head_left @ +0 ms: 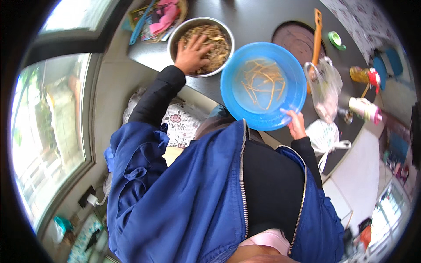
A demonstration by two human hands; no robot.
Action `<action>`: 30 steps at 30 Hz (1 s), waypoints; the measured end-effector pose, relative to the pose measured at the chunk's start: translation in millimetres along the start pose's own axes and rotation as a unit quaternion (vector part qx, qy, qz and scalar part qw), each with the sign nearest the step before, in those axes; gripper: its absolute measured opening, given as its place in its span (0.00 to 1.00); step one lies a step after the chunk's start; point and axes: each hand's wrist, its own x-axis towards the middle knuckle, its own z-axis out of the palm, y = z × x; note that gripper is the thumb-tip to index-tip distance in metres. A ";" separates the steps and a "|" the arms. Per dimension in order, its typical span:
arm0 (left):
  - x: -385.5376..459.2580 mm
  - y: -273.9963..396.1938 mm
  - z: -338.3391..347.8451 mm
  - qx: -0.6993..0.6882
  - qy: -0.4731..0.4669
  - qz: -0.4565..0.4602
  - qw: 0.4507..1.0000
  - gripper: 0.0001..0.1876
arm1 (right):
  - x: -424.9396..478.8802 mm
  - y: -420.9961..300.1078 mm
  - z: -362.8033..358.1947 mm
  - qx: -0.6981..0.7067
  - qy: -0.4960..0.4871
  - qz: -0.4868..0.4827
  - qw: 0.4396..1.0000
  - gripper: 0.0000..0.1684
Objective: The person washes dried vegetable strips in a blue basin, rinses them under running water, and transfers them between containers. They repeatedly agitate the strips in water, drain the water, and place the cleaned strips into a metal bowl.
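Observation:
My left hand [193, 55] lies spread on a heap of brown shredded or dried plant pieces [219, 46], which fills a round stainless steel bowl [231, 36] near the table's edge. My right hand [295, 124] grips the near rim of a blue plastic basin [230, 85], its thumb over the rim. The basin holds cloudy water with several thin, pale brown root-like strips [270, 77] in it. It stands just right of the steel bowl and overhangs the table's near edge; whether it rests on the table is hidden.
On the dark table [250, 19] are a round dark board [291, 37], a wooden-handled utensil [317, 36], green tape [335, 39], plastic bags [325, 85], a jar [360, 74] and a pink-lidded bottle [363, 109]. Pink cloth [164, 16] lies back left. A window [52, 111] is at left.

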 end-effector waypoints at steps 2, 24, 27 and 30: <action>15.1 -1.5 -2.0 0.018 -0.023 -0.064 0.997 0.28 | 15.9 19.8 -15.8 -0.148 0.113 -0.146 0.972 0.25; 75.3 205.2 55.6 -0.726 0.032 -0.416 0.547 0.17 | 141.8 -24.6 58.2 -0.369 0.244 -0.472 0.763 0.17; 78.5 213.9 53.5 -0.838 0.067 -0.487 0.237 0.19 | 151.7 8.0 96.6 -0.335 0.238 -0.479 0.776 0.15; 77.0 208.6 54.3 -0.898 0.037 -0.427 0.097 0.22 | 147.7 22.5 134.2 -0.130 0.093 -0.341 0.926 0.11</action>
